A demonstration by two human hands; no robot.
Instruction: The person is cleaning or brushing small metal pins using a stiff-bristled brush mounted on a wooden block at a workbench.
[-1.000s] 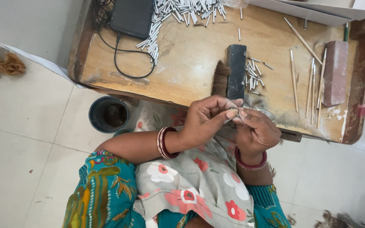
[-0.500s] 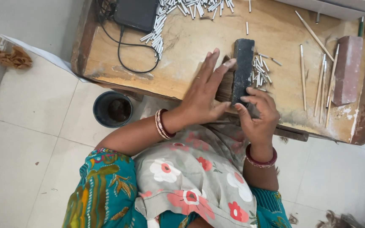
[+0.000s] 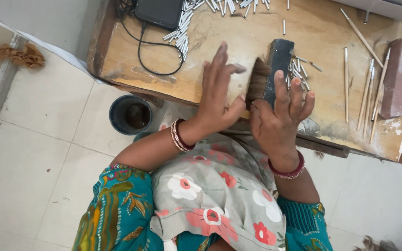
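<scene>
The left hand [image 3: 217, 95] lay open and flat, fingers spread, its edge against a tuft of brown bristle hair [image 3: 257, 82]. The right hand [image 3: 278, 118] was open too, fingertips resting on the dark block [image 3: 279, 62] that stood just beside the tuft on the wooden surface [image 3: 210, 37]. The hair looked light, soft and quick to scatter, so it probably wanted pinching near one end. Small metal tubes [image 3: 298, 73] lay beyond the block, thin sticks [image 3: 365, 100] farther right.
</scene>
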